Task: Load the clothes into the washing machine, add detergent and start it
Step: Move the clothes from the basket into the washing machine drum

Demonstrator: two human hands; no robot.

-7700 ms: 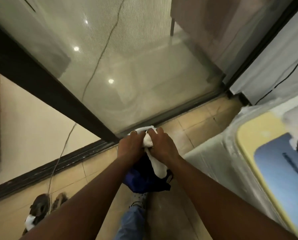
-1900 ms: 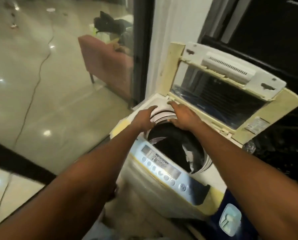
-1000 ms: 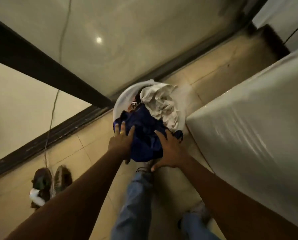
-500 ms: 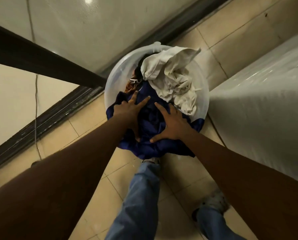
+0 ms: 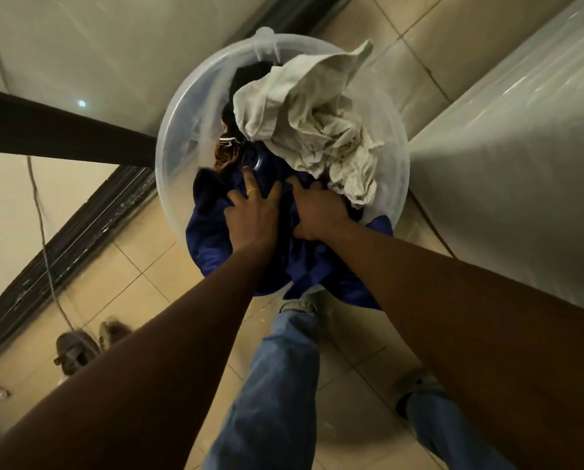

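A clear plastic basin (image 5: 182,130) stands on the tiled floor, full of clothes. A dark blue garment (image 5: 216,245) hangs over its near rim. A crumpled off-white cloth (image 5: 310,117) lies on top at the far right, with dark and brown pieces beneath. My left hand (image 5: 255,212) presses into the blue garment with fingers spread and curling into the fabric. My right hand (image 5: 317,212) digs in beside it, fingertips buried under the white cloth's edge. The washing machine's pale side panel (image 5: 507,184) rises at the right; its top is out of view.
A glass door with a dark frame (image 5: 56,134) and floor track (image 5: 63,242) runs along the left. A thin cable (image 5: 43,232) trails down the floor. A pair of shoes (image 5: 87,344) sits at the lower left. My jeans-clad legs (image 5: 277,385) stand below the basin.
I turned from the open washer down to the basin. Over the last second both hands moved forward onto the blue garment and now sink deeper into the pile, fingers curling.
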